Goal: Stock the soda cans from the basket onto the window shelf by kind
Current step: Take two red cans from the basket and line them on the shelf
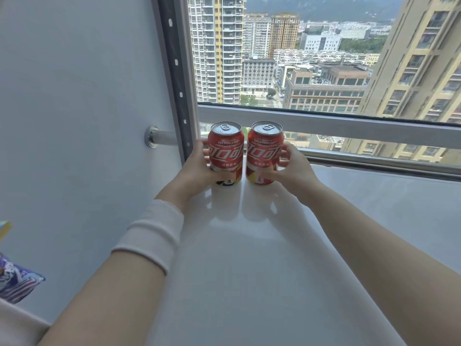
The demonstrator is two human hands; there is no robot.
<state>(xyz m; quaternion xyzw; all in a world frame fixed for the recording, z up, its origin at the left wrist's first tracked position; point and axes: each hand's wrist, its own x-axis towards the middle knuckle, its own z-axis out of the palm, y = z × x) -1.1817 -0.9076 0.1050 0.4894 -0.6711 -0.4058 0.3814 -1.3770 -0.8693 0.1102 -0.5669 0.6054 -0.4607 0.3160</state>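
Note:
Two red cola cans stand upright side by side on the white window shelf (249, 258), close to the glass at the shelf's far left. My left hand (197, 171) wraps the left can (226, 153) from its left side. The right can (265, 152) is gripped by my right hand (291, 168) from its right side. A narrow gap separates the cans. The basket is out of view.
A white wall (74, 121) bounds the shelf on the left, with a chrome rod (159, 138) sticking out near the window frame (179, 83). The window's lower rail (349, 123) runs behind the cans. A purple patterned item (15, 283) lies at the lower left edge.

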